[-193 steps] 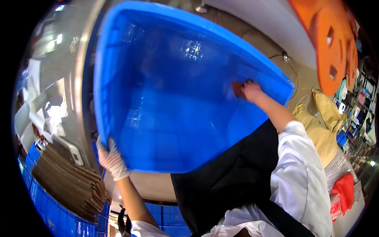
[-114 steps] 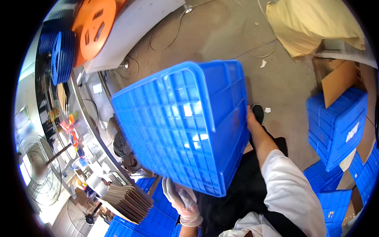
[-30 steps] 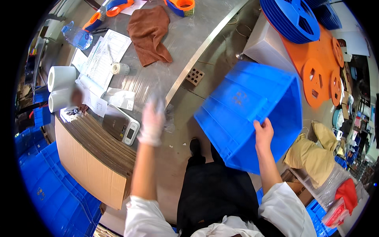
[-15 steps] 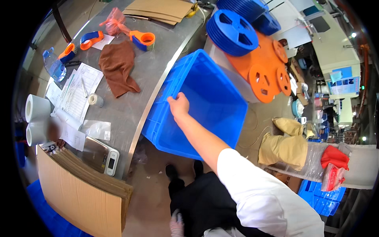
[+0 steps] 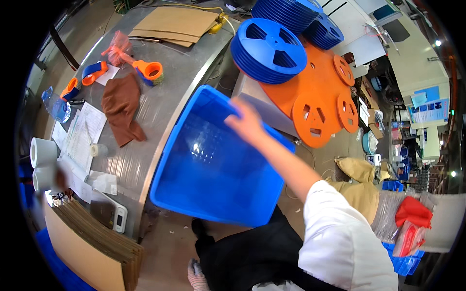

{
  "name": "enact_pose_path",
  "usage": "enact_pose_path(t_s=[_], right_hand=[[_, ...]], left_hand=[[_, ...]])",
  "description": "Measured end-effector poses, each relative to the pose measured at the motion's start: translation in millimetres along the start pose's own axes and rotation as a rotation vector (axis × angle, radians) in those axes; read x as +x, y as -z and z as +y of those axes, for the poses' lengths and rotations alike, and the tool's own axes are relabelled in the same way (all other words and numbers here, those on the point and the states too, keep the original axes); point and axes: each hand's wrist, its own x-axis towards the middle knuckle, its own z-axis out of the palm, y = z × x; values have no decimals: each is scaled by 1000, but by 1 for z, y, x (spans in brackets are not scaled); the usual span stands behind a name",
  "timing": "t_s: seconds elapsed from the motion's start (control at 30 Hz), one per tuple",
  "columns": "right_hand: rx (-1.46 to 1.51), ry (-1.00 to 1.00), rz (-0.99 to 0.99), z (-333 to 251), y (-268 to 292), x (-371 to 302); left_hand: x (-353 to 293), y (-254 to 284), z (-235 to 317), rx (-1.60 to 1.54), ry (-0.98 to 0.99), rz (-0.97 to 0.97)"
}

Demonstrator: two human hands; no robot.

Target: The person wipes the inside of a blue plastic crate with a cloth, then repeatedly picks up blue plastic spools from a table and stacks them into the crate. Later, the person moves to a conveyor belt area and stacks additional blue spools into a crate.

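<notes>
Head view gives you one metal bench (image 5: 167,65) as the largest thing, running up the left; alongside its edge is one blue tub (image 5: 213,167), tilted with its mouth toward you and its near side by your black apron (image 5: 247,254), though what bears its weight cannot be told. Going by the moulded walls, it should feel light for its bulk but awkward, stiff at the lip, smooth enough to slip and hard to break; take it by two opposite stretches of rim rather than one corner. Beyond it you have one orange panel (image 5: 323,82) with three round orange plates showing, and three stacks of blue reels (image 5: 273,44). One bundle of cardboard (image 5: 82,247) stands at lower left, and at least three flat brown sheets (image 5: 174,23) lie at the bench's far end. Your bare right hand (image 5: 247,123) is over the tub, fingers spread and gripping nothing, though blur hides any light contact; your gloved left hand (image 5: 196,277) is beside the apron, its grip impossible to judge. Then, on the bench, count one brown cloth (image 5: 121,109), one scale (image 5: 119,216), one bottle (image 5: 57,107), two white rolls (image 5: 43,153), three orange-and-blue tape dispensers (image 5: 149,72) and one small roll (image 5: 98,150).
</notes>
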Motion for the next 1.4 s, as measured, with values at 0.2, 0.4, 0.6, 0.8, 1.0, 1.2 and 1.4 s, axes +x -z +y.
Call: enact_pose_path(t_s=[0.2, 0.4, 0.6, 0.8, 1.0, 1.2, 1.4], right_hand=[[-368, 162, 59, 144, 158, 127], [-527, 36, -843, 183, 162, 198], [-611, 150, -750, 209, 140, 191], [-579, 194, -484, 191, 165, 143], [173, 65, -501, 94, 292, 60], [1701, -325, -713, 77, 360, -88], [2031, -550, -733, 55, 369, -240]], left_hand=[[-43, -91, -122, -142, 86, 59], [-116, -268, -15, 361, -126, -54], [-161, -318, -28, 150, 36, -21], [-190, -330, -47, 40, 6, 39], [-195, -318, -52, 136, -126, 66], [-218, -286, -53, 174, -237, 168], [-272, -215, -3, 220, -544, 562]])
